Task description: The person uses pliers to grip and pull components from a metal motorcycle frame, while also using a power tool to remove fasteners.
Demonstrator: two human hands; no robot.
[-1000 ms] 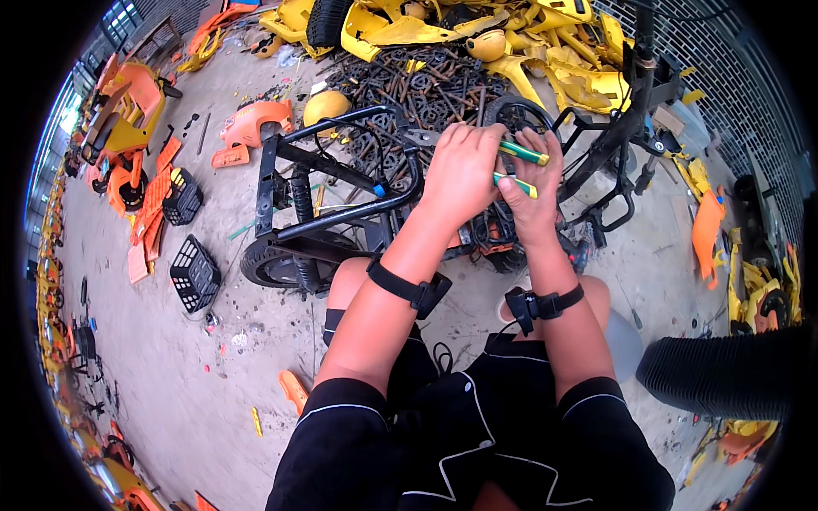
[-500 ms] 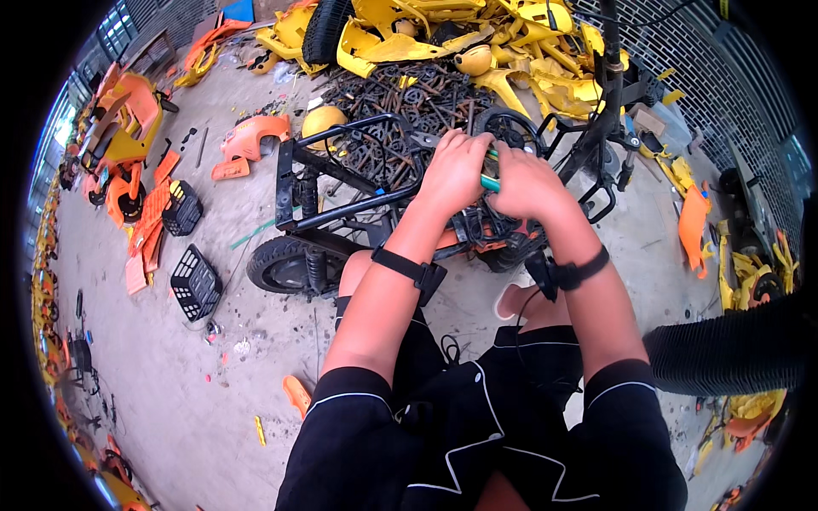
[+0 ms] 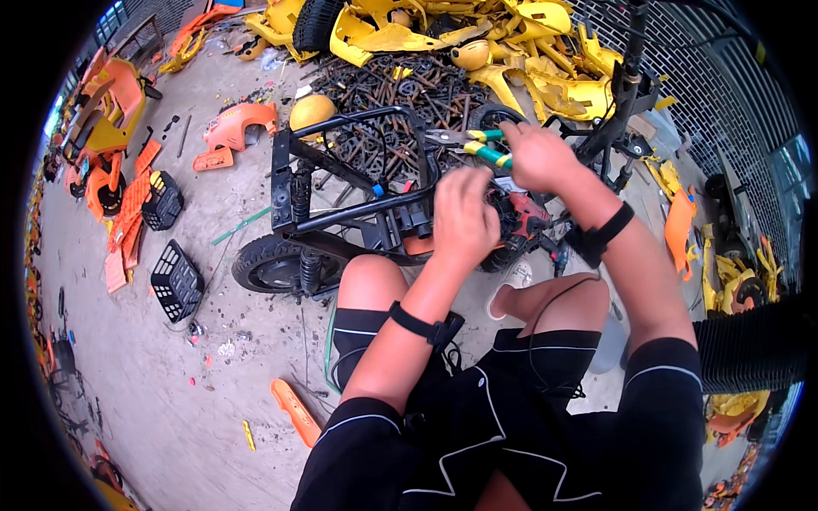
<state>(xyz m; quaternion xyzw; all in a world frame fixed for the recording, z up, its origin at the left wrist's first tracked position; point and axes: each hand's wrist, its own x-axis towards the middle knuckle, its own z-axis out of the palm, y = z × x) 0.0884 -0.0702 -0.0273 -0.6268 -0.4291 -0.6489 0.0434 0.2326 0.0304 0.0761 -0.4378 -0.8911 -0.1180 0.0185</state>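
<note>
My right hand (image 3: pixel 543 158) is closed round the handles of a pair of pliers (image 3: pixel 487 154) with green and yellow grips. Their metal jaws point left, apart from my left hand, over the black tubular frame of a stripped scooter (image 3: pixel 358 204). Lower and to the left, my left hand (image 3: pixel 465 220) hovers over the frame's middle with loosely bent, parted fingers. Nothing shows in it, though its palm is hidden. Just right of that hand sits a red and black object (image 3: pixel 527 218), perhaps a power tool, among dark parts and cables.
A heap of rusty metal parts (image 3: pixel 400 94) lies beyond the frame, backed by yellow body panels (image 3: pixel 528 51). Black plastic baskets (image 3: pixel 177 281) and orange panels (image 3: pixel 136 213) lie to the left. A black ribbed hose (image 3: pixel 750 353) is at right; the scooter's rear wheel (image 3: pixel 271 264) stands near my knee.
My hands were together on the pliers; now they are apart. The left has let go and moved down, while the right has moved right and up with the pliers, which now show fully.
</note>
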